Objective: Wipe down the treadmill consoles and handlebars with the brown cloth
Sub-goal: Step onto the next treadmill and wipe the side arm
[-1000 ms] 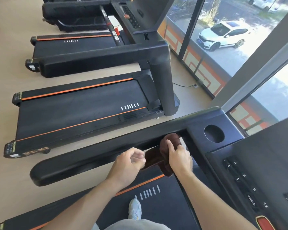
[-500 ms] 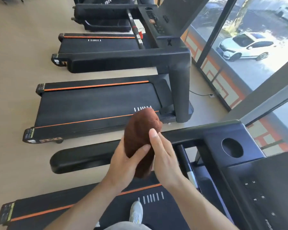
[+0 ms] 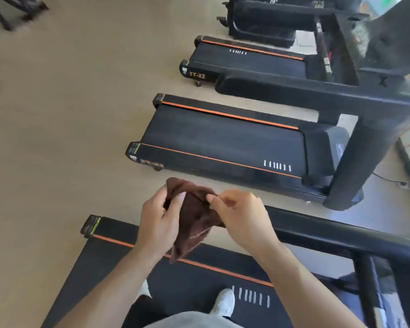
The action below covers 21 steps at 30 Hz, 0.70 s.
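Note:
The brown cloth point(image 3: 193, 218) hangs crumpled in the air between my two hands, above the belt of the treadmill I stand on. My left hand point(image 3: 160, 223) grips its left side, thumb over the top fold. My right hand point(image 3: 240, 216) pinches its upper right edge with fingertips. The black handlebar point(image 3: 336, 235) of this treadmill runs to the right, just behind my right hand and not touched. Its console is out of view. The neighbouring treadmill's handlebar point(image 3: 294, 89) lies further back.
I stand on a black belt point(image 3: 187, 287) with orange trim; my white shoes point(image 3: 224, 301) show below. Two more treadmills point(image 3: 223, 140) are lined up behind, with an upright post point(image 3: 362, 159) at right. Tan floor point(image 3: 69, 114) spreads to the left.
The cloth came off the handlebar near the console and both hands lifted it. The view swung left and down, and the hands now spread the cloth instead of bunching it.

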Available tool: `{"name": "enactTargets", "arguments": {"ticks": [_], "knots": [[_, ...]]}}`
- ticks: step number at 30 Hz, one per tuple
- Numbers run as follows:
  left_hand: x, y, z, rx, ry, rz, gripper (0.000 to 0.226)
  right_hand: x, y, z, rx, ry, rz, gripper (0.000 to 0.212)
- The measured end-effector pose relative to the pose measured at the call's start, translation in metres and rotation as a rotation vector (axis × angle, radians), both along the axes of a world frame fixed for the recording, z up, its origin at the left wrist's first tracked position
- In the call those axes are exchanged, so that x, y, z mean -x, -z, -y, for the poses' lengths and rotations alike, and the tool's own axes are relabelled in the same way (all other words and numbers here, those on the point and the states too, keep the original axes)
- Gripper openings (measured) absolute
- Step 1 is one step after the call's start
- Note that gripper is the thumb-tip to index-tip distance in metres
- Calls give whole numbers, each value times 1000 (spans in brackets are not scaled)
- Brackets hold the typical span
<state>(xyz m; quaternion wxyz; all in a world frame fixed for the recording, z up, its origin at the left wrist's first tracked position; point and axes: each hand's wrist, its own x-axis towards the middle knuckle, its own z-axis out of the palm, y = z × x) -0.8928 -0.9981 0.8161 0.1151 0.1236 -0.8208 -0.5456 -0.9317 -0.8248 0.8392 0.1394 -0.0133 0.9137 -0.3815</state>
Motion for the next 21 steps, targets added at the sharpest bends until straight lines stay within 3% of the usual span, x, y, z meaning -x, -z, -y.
{"name": "enactTargets", "arguments": {"ticks": [5, 9, 11, 14, 17, 21], "knots": [[16, 1, 92, -126, 164, 32, 17, 11, 23, 85, 87, 80, -117, 2], [28, -3, 165, -193, 344, 202, 18, 27, 35, 161, 108, -174, -98, 56], [37, -4, 196, -134, 403, 208, 20, 34, 40, 193, 112, -276, -31, 65], [52, -4, 238, -76, 471, 223, 24, 43, 47, 222, 68, -311, 9, 50], [66, -3, 266, -24, 470, 248, 6, 52, 45, 236, 48, -254, 63, 32], [91, 4, 286, 78, 429, 221, 24, 66, 49, 244, 20, -239, 96, 17]]}}
